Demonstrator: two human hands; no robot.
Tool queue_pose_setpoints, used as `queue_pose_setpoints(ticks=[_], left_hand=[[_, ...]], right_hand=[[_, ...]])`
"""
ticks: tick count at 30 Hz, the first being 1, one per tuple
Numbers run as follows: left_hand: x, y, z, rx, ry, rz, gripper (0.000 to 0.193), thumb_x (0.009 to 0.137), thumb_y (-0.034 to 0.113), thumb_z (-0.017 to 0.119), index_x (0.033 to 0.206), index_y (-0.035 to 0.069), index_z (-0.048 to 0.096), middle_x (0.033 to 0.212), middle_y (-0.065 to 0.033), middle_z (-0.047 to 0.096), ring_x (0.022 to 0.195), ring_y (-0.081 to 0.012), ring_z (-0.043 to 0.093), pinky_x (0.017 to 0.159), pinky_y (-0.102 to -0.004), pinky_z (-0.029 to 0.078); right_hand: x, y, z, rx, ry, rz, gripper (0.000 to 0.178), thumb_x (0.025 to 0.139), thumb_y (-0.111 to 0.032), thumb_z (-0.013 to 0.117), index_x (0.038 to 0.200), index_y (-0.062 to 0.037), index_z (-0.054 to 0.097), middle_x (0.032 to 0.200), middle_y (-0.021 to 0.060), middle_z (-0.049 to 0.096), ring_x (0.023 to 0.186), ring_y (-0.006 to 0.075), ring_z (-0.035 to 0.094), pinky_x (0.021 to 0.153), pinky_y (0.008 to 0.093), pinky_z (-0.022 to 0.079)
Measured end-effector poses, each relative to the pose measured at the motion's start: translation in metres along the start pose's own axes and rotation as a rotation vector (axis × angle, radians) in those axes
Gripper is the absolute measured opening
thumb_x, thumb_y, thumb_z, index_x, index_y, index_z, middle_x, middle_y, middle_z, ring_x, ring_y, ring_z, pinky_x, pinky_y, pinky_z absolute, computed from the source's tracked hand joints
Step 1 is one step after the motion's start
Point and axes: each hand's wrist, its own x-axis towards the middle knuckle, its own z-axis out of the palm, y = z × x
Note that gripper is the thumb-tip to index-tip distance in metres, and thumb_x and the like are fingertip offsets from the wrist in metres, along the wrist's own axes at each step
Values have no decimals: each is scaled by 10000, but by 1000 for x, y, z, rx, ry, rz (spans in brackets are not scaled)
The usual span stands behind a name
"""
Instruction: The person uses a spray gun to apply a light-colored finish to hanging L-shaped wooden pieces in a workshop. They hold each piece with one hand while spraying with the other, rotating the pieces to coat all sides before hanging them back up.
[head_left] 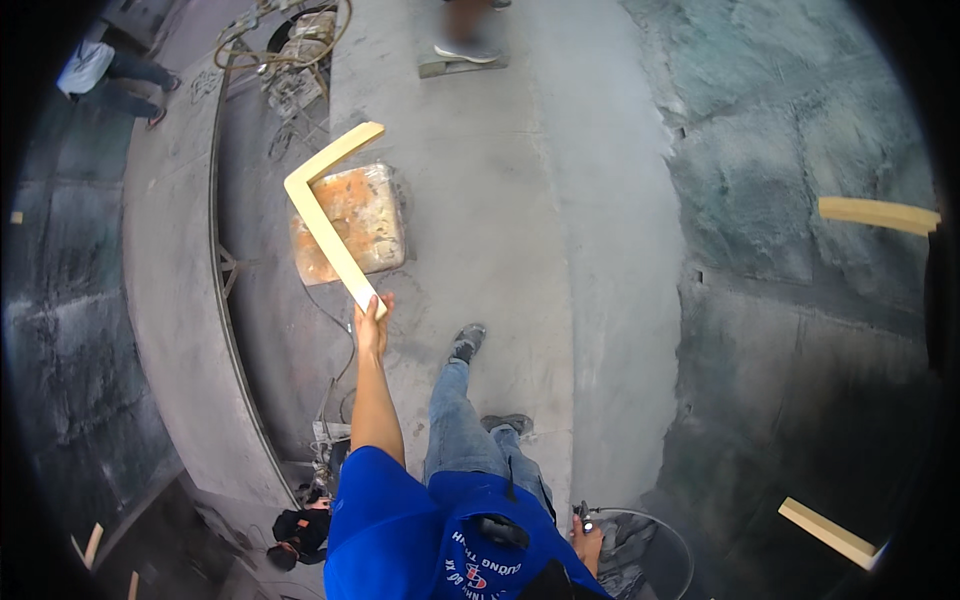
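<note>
Outstretched left hand (373, 326) clamps 1 L-shaped piece (326, 235) by its end; lowered right hand (589, 546) grips 1 metal tool (584, 514).

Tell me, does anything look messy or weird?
The square block below the yellow piece in the left hand looks odd: its top is blotched orange and whitish. Farther off, upper left, a heap of gear and hose looks tangled.

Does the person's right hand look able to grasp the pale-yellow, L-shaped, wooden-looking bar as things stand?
Probably not: the right hand is low at the person's side, occupied with a small metal tool, while the left hand holds the bar well out ahead.
</note>
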Motion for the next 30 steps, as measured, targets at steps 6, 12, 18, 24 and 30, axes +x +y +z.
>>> queue_pose_setpoints(ticks=[6, 12, 18, 24, 30], left_hand=[[-49, -33, -35, -82, 83, -278, 294, 1027, 332, 603, 1195, 98, 544, 1041, -96, 669, 998, -234, 661, 811, -385, 551], [-14, -51, -46, 120, 294, -376, 632, 895, 656, 647, 1212, 124, 524, 1005, -78, 635, 867, -210, 632, 735, -383, 538], [4, -61, -65, 332, 409, -230, 938, 833, 710, 687, 1437, 40, 428, 1211, -168, 601, 1028, -305, 621, 798, -465, 556], [-61, -48, -18, 1410, 813, 746, 328, 997, 315, 614, 1161, 32, 645, 1072, -175, 655, 946, -376, 642, 832, -490, 528], [-203, -63, 284, 938, -856, 669, 214, 1020, 157, 562, 915, -28, 588, 800, -127, 580, 729, -259, 543, 702, -385, 486]], right_hand=[[26, -42, 16, -32, -31, -89, 488, 904, -476, 712, 850, 9, 698, 665, 126, 706, 655, 255, 719, 646, 403, 537], [40, -63, 11, -91, 3, -174, 526, 886, -512, 717, 859, 11, 676, 715, 192, 687, 736, 402, 688, 701, 480, 521], [40, -45, 18, -110, 72, -192, 525, 895, -521, 716, 851, 1, 683, 685, 133, 699, 664, 277, 708, 652, 409, 536], [0, -17, 13, 152, 130, -67, 666, 871, -687, 630, 938, -30, 720, 826, 222, 709, 843, 419, 690, 743, 480, 537], [-35, 8, 10, 571, 315, 123, 688, 889, -690, 602, 1105, -42, 685, 887, 188, 725, 816, 367, 719, 745, 449, 571]])
